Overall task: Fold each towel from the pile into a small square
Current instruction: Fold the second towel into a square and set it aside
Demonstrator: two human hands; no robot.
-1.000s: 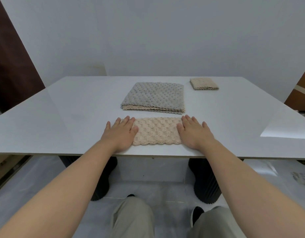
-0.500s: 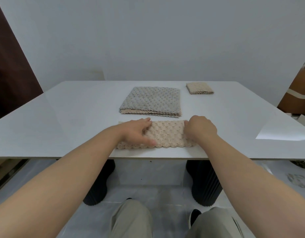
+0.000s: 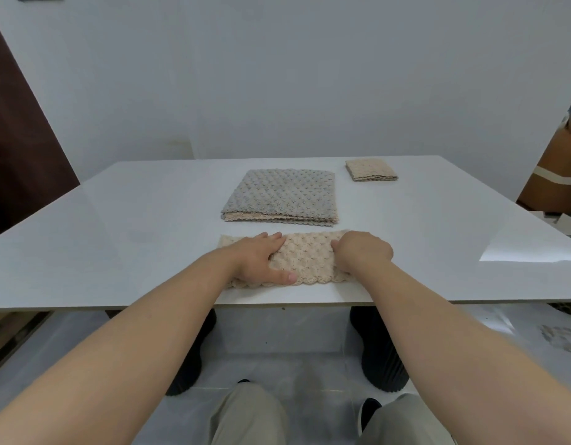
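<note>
White glossy table (image 3: 117,239), plain pale wall behind. Person seated at the near edge.

Nearest: beige towel (image 3: 305,256), already folded down to a long strip, lying along the near table edge. One second back both hands lay flat, one on each end of the strip, fingers straight, smoothing it. Since then the left hand (image 3: 261,260) has slid inward and now lies flat across the left-middle of the strip, fingers straight and pointing right, thumb at the near scalloped edge. It is pressing, not gripping. The right hand (image 3: 361,252) has gone from flat to curled. Its fingers are now bunched over the right end of the strip and look clamped on it. The hand hides that end, so I cannot tell whether the cloth has lifted off the table yet.

Reading: smoothing is done and the last fold is starting. The left hand appears to mark the crease line. The right end would go over to the left to make the square.

Just beyond, close to the strip but apart from it: the pile (image 3: 282,195), grey towel on top, a beige layer showing beneath. It still waits to be folded.

Far right, well apart: one small folded square (image 3: 371,169), beige, apparently a finished towel.
</note>
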